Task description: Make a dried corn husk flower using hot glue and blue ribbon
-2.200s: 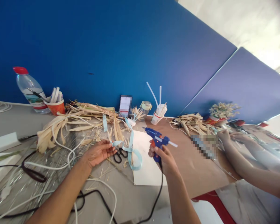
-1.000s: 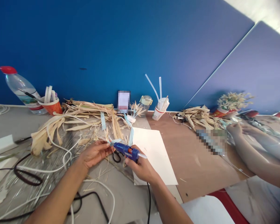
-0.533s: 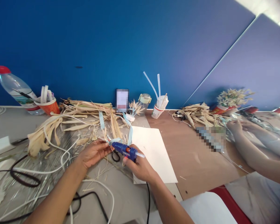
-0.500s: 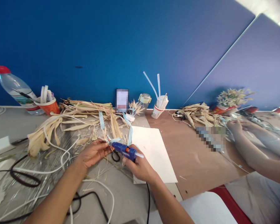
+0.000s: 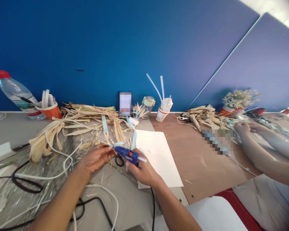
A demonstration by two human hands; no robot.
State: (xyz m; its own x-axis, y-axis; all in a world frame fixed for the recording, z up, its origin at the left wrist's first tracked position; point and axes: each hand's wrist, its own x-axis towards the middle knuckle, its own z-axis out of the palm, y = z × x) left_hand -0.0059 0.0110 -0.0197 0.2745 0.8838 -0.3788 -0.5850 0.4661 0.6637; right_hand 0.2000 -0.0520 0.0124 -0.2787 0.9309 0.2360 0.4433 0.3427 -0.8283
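A blue hot glue gun (image 5: pixel 126 154) with a clear glue stick jutting from its back is gripped in my right hand (image 5: pixel 143 170). Its nozzle points left, to the fingertips of my left hand (image 5: pixel 98 157). Those fingers are pinched together on something thin and small that I cannot make out. Pale blue ribbon (image 5: pixel 119 144) lies close behind the nozzle. Dried corn husks (image 5: pixel 91 112) are heaped beyond my left hand, and a white sheet of paper (image 5: pixel 159 157) lies to the right of the glue gun.
White and black cables (image 5: pixel 68 163) loop over the left side. Along the blue partition stand a bottle (image 5: pixel 21 96), an orange cup (image 5: pixel 50 110), a phone (image 5: pixel 125 103), a jar (image 5: pixel 148 106) and a cup of glue sticks (image 5: pixel 162 114). A co-worker's arms (image 5: pixel 262 147) work at the right.
The view has shifted very slightly. Both my hands and the glue gun keep nearly the same place and hold.
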